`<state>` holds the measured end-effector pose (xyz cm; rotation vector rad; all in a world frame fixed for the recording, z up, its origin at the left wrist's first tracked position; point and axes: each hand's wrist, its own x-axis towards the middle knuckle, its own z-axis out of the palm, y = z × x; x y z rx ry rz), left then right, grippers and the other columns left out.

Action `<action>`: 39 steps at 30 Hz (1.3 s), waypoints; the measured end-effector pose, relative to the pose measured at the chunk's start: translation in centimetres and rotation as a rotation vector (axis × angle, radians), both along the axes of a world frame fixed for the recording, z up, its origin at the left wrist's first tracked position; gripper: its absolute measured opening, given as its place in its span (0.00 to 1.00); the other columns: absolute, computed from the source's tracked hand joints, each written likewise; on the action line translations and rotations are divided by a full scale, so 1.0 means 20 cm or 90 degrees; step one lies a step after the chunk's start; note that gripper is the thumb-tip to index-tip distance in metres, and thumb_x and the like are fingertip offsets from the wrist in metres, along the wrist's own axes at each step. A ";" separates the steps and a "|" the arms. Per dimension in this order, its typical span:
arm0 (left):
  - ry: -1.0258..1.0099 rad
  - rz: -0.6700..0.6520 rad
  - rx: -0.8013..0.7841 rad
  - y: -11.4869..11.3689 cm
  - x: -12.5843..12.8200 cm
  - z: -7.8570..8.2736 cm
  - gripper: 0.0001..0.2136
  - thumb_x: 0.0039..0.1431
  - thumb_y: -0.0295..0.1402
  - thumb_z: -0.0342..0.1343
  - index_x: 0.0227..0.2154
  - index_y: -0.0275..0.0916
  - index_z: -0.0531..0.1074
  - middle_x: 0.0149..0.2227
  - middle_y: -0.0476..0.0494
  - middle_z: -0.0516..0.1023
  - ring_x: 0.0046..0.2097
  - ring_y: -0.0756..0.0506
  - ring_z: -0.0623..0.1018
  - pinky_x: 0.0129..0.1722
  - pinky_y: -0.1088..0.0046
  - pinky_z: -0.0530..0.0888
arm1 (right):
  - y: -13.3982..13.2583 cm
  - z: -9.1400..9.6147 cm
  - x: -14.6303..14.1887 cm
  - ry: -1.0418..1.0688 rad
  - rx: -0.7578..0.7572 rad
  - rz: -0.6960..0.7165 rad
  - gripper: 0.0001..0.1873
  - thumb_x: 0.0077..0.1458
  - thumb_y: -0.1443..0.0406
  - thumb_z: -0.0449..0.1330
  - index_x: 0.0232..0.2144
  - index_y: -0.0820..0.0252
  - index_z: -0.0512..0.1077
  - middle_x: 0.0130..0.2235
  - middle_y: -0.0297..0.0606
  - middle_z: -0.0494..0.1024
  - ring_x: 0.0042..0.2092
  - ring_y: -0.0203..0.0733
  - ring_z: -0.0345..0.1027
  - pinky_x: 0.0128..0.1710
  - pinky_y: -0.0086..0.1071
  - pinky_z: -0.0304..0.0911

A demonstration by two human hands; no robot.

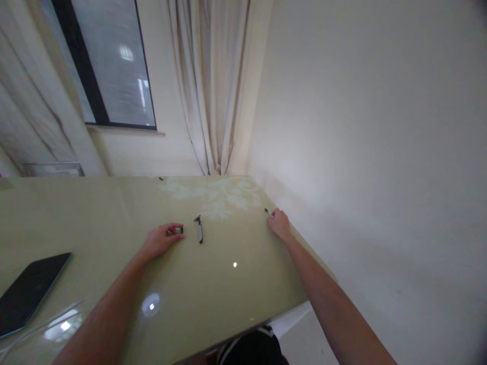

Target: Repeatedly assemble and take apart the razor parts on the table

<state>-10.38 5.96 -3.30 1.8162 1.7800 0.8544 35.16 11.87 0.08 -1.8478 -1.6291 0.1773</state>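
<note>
My left hand (162, 240) is over the left-middle of the table, thumb and fingertips closed on a small dark block (181, 230); its kind is too small to make out. Just right of it lies a razor (200, 234) with a black and grey handle, head pointing away from me. Near the table's right edge, my right hand (280, 224) grips a slim grey stick with a black end (268, 212). The black end sticks out to the upper left, while the fingers hide the rest. I cannot tell whether the stick is a pen or another handle.
A dark tablet (32, 286) lies at the left, with a white cable (41, 327) near it. A tiny black piece (161, 178) rests at the far edge of the glossy table (220, 289). A wall (361, 167) borders the right side; curtains (213, 86) hang behind.
</note>
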 end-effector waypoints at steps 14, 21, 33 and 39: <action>0.023 0.017 0.003 -0.05 -0.01 0.00 0.30 0.48 0.56 0.58 0.47 0.40 0.80 0.37 0.44 0.83 0.33 0.42 0.78 0.35 0.67 0.71 | -0.10 -0.05 -1.04 -0.036 -0.052 0.259 0.08 0.55 0.75 0.58 0.36 0.61 0.72 0.40 0.45 0.76 0.40 0.43 0.68 0.39 0.33 0.58; 0.015 0.045 0.024 -0.07 0.02 0.06 0.28 0.58 0.56 0.48 0.45 0.38 0.79 0.35 0.42 0.82 0.35 0.40 0.79 0.36 0.66 0.72 | -0.09 -0.10 -0.88 0.098 -0.022 0.277 0.12 0.55 0.60 0.65 0.36 0.59 0.66 0.37 0.40 0.72 0.37 0.42 0.64 0.36 0.33 0.57; 0.321 0.063 -0.046 -0.22 0.52 0.11 0.19 0.65 0.50 0.47 0.27 0.42 0.69 0.32 0.39 0.79 0.34 0.38 0.78 0.33 0.67 0.65 | -0.17 -0.15 -0.60 0.358 -0.101 0.382 0.19 0.58 0.52 0.61 0.25 0.56 0.61 0.25 0.28 0.62 0.29 0.36 0.55 0.30 0.31 0.51; 0.213 0.040 0.069 -0.27 0.54 0.16 0.19 0.70 0.46 0.43 0.27 0.43 0.67 0.28 0.44 0.75 0.32 0.42 0.75 0.32 0.69 0.63 | -0.31 -0.09 -0.71 0.400 -0.100 0.468 0.28 0.65 0.42 0.52 0.32 0.59 0.71 0.31 0.36 0.71 0.33 0.39 0.63 0.33 0.32 0.57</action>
